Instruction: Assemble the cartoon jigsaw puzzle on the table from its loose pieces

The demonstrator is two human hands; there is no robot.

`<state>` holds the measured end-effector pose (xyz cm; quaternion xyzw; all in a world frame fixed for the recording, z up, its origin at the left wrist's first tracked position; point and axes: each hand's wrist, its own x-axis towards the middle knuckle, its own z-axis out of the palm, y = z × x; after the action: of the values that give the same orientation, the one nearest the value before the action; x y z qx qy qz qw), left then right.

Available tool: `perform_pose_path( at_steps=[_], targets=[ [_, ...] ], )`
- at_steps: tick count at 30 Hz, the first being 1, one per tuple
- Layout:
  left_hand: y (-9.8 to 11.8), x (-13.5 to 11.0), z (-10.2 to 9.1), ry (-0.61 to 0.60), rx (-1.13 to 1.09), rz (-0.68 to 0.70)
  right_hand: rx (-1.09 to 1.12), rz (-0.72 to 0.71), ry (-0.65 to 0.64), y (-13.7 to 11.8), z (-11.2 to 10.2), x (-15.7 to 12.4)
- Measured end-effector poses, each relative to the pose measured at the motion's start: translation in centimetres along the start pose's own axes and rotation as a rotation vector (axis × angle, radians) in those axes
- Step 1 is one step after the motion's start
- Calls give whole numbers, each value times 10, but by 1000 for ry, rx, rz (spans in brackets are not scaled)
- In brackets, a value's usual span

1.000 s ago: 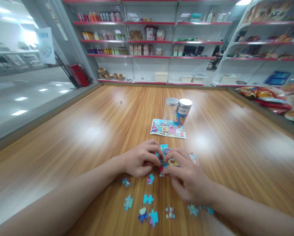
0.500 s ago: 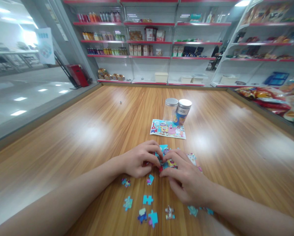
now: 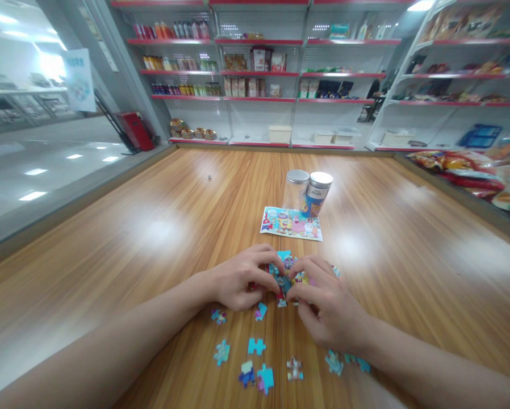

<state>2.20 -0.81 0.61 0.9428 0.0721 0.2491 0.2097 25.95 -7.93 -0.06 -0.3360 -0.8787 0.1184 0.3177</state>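
Observation:
Between my two hands lies a partly joined jigsaw puzzle [image 3: 284, 258] with cartoon figures on a light blue ground. My left hand [image 3: 244, 278] has its fingers curled over the puzzle's left side, the tips pressed on its pieces. From the other side, my right hand [image 3: 331, 301] grips the puzzle with bent fingers and hides much of its right part. A piece with red and white [image 3: 282, 302] shows at the lower edge, between the fingertips. Nearer to me lie several loose pieces, among them a plain blue piece [image 3: 256, 346] and a blue-and-pink piece [image 3: 260, 311].
Beyond the puzzle lies a picture sheet [image 3: 291, 224] with the cartoon figures. Behind it stand a clear jar [image 3: 296, 190] and a blue labelled can [image 3: 317, 196]. Snack bags [image 3: 459, 170] are at the right edge. Stocked shelves [image 3: 259, 99] line the back.
My right hand has shifted slightly right, away from the left fingertips, uncovering more of the puzzle's middle and lower edge. My left hand has stayed almost in place.

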Motion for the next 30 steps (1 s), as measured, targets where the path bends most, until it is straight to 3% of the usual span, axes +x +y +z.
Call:
perform_pose_path(
  at_steps=[6, 12, 30],
  targets=[
    [-1, -1, 0, -6, -3, -8, 75, 11, -7, -4, -2, 1],
    [-1, -1, 0, -18, -10, -20, 11, -21, -108, 0, 1, -1],
    [-2, -2, -1, -31, -1, -27, 19, -26, -107, 3, 5, -4]
  ],
)
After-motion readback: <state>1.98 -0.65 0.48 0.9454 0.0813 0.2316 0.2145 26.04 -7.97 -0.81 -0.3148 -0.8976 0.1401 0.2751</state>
